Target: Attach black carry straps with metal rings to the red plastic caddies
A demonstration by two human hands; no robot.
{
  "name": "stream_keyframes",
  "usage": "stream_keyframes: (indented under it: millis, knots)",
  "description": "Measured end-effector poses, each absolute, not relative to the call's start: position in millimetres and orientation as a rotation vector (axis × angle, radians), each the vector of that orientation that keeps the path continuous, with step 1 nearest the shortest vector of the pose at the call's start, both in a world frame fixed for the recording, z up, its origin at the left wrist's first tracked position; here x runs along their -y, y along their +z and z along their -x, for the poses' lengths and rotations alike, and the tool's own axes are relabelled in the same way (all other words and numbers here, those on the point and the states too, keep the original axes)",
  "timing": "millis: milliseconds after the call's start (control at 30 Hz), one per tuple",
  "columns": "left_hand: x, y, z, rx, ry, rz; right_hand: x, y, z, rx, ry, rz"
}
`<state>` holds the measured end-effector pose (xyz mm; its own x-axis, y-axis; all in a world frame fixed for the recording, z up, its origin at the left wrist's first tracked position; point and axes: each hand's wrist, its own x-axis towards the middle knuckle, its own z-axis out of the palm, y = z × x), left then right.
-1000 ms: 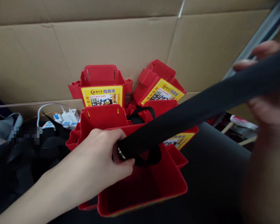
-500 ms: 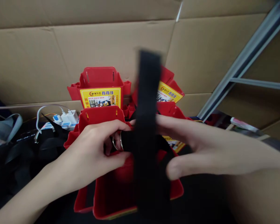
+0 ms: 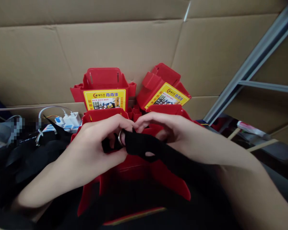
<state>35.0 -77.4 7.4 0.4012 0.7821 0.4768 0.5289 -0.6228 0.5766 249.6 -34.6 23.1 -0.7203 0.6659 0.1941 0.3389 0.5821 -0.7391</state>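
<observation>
Between my two hands runs a black webbing strap (image 3: 141, 143), passed around metal rings (image 3: 121, 138). My left hand (image 3: 96, 143) pinches the strap beside the rings, thumb below and index finger above. The fingers of my right hand (image 3: 172, 131) curl round the strap's far side and meet the left fingertips; a bit of skin shows below a fold of the strap. From there the strap trails down to the right. Directly beneath the hands sits an open red plastic tool box (image 3: 134, 169), partly covered by black webbing.
Behind stand a red box with a yellow label (image 3: 105, 80) and a tilted red box (image 3: 163, 76) against the cardboard wall (image 3: 115, 44). A power strip with white plugs (image 3: 72, 119) and black straps (image 3: 48, 153) lie at left. A metal frame (image 3: 249, 60) rises at right.
The strap end that stood upright before the camera has come down and now trails to the right. My right hand has moved left and closed on the strap near my left fingers.
</observation>
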Motion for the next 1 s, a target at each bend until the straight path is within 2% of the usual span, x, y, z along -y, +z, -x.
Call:
stream_keyframes:
  millis: [300, 400, 567, 800, 1000]
  knots:
    - [75, 9, -34, -1.057, 1.002, -2.418, 40, 18, -240, 2.307, 0.201, 0.944]
    - [73, 7, -35, -1.049, 1.003, -2.399, 45, 24, -247, 2.282, 0.097, 0.989]
    - [72, 4, -36, -1.032, 0.987, -2.367, 46, 28, -249, 2.365, 0.295, 0.912]
    - [71, 1, -42, -1.08, 1.133, -2.072, 46, 22, -238, 2.286, 1.011, 0.704]
    - [68, 1, -40, -1.132, 1.113, -2.27, 46, 19, -234, 2.219, 1.037, 0.737]
